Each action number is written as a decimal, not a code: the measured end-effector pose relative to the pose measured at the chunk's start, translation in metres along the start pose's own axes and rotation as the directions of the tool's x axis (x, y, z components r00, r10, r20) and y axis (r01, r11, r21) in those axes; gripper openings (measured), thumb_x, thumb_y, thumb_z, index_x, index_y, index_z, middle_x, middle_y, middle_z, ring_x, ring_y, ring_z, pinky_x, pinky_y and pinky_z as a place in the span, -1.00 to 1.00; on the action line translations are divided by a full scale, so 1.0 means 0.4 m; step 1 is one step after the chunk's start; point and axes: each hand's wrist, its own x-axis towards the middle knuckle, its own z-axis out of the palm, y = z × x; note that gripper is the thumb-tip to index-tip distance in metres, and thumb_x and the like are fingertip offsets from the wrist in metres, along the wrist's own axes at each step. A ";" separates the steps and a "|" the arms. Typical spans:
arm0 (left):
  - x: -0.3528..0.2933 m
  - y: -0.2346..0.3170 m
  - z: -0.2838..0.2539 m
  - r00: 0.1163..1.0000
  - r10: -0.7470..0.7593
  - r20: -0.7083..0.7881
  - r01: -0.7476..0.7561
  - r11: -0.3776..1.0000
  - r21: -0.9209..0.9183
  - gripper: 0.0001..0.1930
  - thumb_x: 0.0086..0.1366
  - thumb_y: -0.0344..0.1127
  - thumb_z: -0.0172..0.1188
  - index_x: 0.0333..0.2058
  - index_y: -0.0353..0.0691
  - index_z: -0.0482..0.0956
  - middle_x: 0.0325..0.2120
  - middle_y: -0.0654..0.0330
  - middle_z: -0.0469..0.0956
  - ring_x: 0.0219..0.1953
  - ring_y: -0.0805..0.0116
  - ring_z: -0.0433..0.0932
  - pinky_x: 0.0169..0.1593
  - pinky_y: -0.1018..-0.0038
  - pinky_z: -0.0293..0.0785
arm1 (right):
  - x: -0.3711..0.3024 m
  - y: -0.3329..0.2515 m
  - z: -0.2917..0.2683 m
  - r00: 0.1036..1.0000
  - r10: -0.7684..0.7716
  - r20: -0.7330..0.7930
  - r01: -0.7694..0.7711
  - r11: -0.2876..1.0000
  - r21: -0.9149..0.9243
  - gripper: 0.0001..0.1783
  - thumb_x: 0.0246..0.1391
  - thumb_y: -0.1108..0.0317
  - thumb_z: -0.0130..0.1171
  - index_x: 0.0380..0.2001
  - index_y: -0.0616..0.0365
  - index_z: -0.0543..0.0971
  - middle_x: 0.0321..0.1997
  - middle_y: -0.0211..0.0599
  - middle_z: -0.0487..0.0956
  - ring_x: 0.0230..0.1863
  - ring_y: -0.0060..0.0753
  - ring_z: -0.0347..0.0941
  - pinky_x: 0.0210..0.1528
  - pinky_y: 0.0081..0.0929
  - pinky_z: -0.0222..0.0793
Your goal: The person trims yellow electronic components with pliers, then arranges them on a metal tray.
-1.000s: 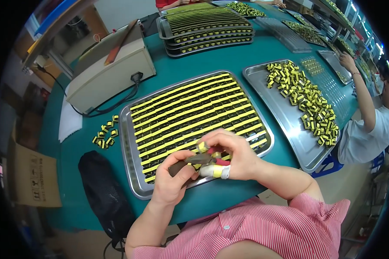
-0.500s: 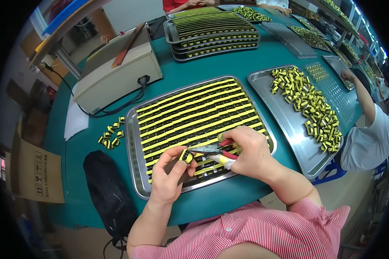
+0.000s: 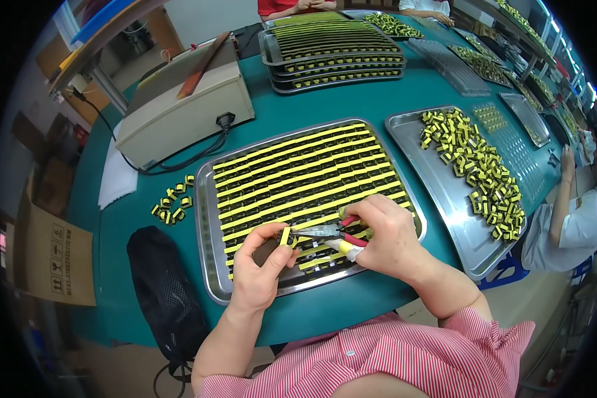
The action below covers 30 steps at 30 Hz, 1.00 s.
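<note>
My left hand (image 3: 260, 268) pinches a small black part wrapped in yellow tape (image 3: 286, 237), which looks like a little coil or transformer. My right hand (image 3: 393, 239) grips pliers with red handles (image 3: 325, 231); their jaws touch or nearly touch the taped part. Some tape wraps a finger of the right hand. Both hands are above the near edge of a metal tray (image 3: 206, 232) filled with tight rows of the same yellow-and-black parts (image 3: 298, 169). My fingers hide part of the held piece.
To the right, a second metal tray (image 3: 438, 179) bears a loose heap of parts (image 3: 477, 172). Several parts (image 3: 172, 200) lie left. A beige box-shaped device (image 3: 186, 106) with a cord, stacked trays (image 3: 335, 53) and a black pouch (image 3: 166, 292) surround my tray. A co-worker's arm (image 3: 564, 192) shows right.
The taped part has turned slightly in my left fingers, and the pliers' tips have shifted slightly against it. The co-worker's arm at the right has drawn back from the trays.
</note>
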 end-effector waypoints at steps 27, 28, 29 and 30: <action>0.001 -0.006 -0.010 0.998 0.041 -0.054 -0.033 0.989 0.143 -0.70 0.09 -0.53 0.13 -0.16 -0.36 0.37 -0.40 0.24 0.41 -0.40 0.54 0.36 -0.31 0.62 0.33 | -0.001 -0.003 0.003 1.000 -0.013 0.023 0.013 1.000 -0.005 -0.60 -0.48 0.32 0.45 -0.49 0.18 0.50 -0.54 -0.32 0.45 -0.52 -0.35 0.44 -0.51 -0.52 0.38; 0.000 -0.006 -0.011 0.998 0.037 -0.056 -0.028 0.988 0.150 -0.70 0.07 -0.52 0.17 -0.17 -0.34 0.41 -0.39 0.30 0.38 -0.36 0.60 0.33 -0.29 0.68 0.31 | 0.000 -0.004 0.003 1.000 -0.019 0.022 0.019 1.000 -0.006 -0.60 -0.48 0.32 0.45 -0.49 0.18 0.50 -0.54 -0.32 0.45 -0.52 -0.35 0.44 -0.51 -0.52 0.38; -0.002 -0.005 -0.011 0.998 0.038 -0.058 -0.029 0.988 0.150 -0.70 0.07 -0.52 0.17 -0.17 -0.34 0.41 -0.39 0.30 0.38 -0.36 0.60 0.33 -0.29 0.68 0.31 | 0.000 -0.005 0.004 0.999 -0.025 0.021 0.025 1.000 -0.006 -0.60 -0.49 0.32 0.46 -0.50 0.18 0.50 -0.54 -0.32 0.45 -0.52 -0.35 0.44 -0.51 -0.52 0.38; -0.002 -0.003 -0.009 0.997 0.049 -0.064 -0.037 0.983 0.180 -0.70 0.06 -0.53 0.18 -0.18 -0.34 0.41 -0.38 0.30 0.38 -0.36 0.59 0.33 -0.29 0.67 0.31 | -0.001 -0.004 0.004 0.999 -0.026 0.021 0.026 1.000 -0.008 -0.60 -0.49 0.32 0.46 -0.50 0.18 0.50 -0.54 -0.32 0.45 -0.52 -0.35 0.44 -0.51 -0.52 0.38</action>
